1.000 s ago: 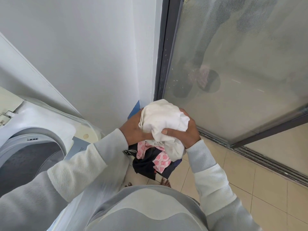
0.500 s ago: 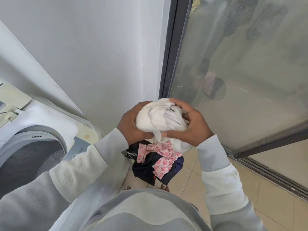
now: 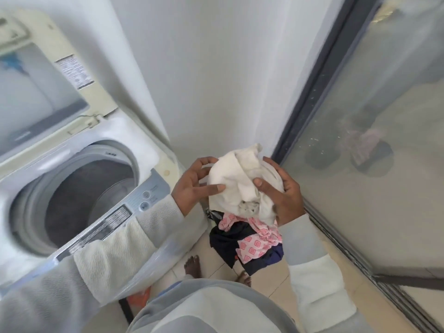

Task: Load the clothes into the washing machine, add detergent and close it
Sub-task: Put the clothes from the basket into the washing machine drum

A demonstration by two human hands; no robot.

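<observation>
Left hand [image 3: 195, 186] cupped; right hand [image 3: 284, 195] gripping.

- Left sleeve [image 3: 113, 255], lying across the washing machine [image 3: 141, 200]: grey upper arm, cream textured band, pale grey cuff.
- Right sleeve [image 3: 310, 272], on the side away from the washing machine: pale grey cuff, cream textured band, grey above.
- Sweater front [image 3: 204, 311], beside the washing machine's near corner: grey with a paler middle panel.
- Left hand [image 3: 192, 186], right hand [image 3: 286, 195]: bare.
- Feet [image 3: 192, 263], by the washing machine's base: bare.
</observation>
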